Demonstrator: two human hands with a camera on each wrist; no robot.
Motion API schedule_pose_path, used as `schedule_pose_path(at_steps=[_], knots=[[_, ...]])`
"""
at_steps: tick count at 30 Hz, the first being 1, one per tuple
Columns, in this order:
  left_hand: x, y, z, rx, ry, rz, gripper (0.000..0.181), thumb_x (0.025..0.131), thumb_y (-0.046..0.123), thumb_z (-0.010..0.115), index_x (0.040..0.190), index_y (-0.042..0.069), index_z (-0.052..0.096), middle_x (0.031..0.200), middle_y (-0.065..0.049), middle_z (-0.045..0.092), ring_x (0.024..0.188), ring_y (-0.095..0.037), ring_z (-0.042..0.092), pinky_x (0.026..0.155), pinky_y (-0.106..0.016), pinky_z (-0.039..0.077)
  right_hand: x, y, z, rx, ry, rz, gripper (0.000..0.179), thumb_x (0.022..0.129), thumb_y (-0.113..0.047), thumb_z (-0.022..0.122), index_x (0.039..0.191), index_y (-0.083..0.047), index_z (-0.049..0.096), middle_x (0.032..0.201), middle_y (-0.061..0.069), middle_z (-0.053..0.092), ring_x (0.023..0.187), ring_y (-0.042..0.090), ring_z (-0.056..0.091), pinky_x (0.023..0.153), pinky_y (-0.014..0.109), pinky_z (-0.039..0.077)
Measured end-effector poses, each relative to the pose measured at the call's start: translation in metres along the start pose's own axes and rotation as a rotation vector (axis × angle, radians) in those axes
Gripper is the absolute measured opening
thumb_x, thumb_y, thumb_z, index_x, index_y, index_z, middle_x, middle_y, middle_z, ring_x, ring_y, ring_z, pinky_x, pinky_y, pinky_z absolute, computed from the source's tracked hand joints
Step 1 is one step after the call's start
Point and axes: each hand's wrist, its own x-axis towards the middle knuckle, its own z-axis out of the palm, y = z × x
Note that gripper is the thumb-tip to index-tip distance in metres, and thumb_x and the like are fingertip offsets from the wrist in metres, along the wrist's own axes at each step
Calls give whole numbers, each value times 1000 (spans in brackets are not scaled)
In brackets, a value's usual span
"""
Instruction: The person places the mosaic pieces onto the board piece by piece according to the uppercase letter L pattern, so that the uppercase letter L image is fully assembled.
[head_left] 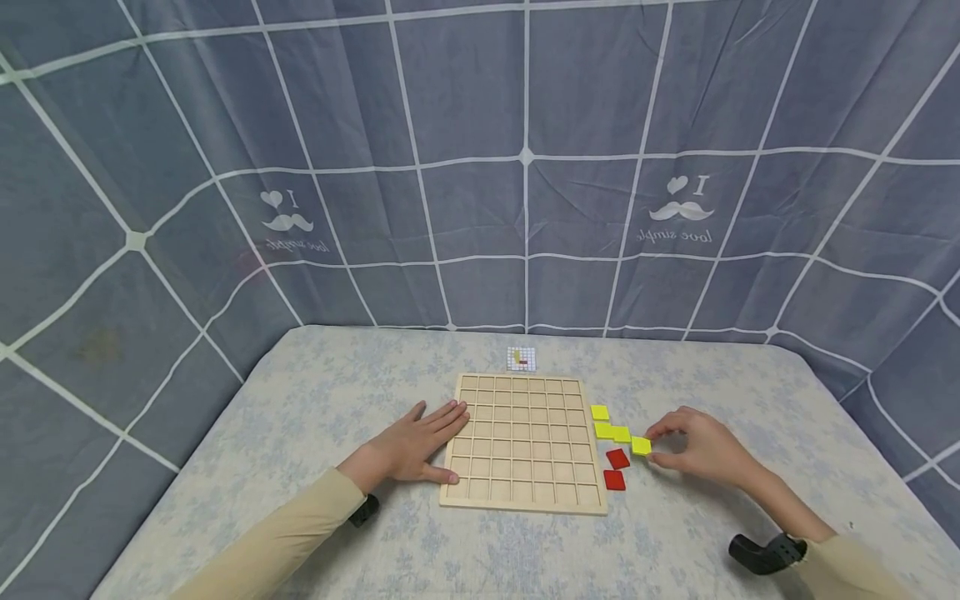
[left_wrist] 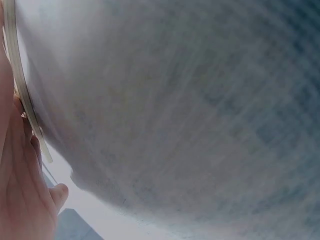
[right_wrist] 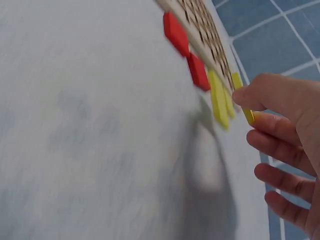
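- Board [head_left: 522,450]: may skid if the left hand [head_left: 411,444] presses unevenly.
- Left hand: palm down, fingers straight on the board's left edge.
- Right hand [head_left: 701,450]: thumb and fingertip pinch a yellow tile [head_left: 641,446], right of the board.
- Yellow tile: could slip, held by fingertips alone.

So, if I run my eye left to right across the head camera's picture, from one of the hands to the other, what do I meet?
Left hand → wooden grid board → cluster of loose tiles → pinched yellow tile → right hand.
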Motion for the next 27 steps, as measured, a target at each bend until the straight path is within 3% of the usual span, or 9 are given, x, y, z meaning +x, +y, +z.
schedule_pose_path(at_steps=[14,27], knots=[[0,-1,1,0,-21,-12,93,88,66,51,156,13,15,163,-6,12,150,-22,14,117,-58,17,58,-43,15,44,-11,12,22,72,-31,82,88,-16,76,85,-4,70,82,18,59,65,29,46],[1,0,-2,0,-36,-12,93,88,65,52,156,13,15,163,-6,11,150,-23,13,117,-57,18,111,-72,39,114,-34,-16,22,75,-35,80,89,-19,76,84,-6,71,81,15,61,64,29,49]])
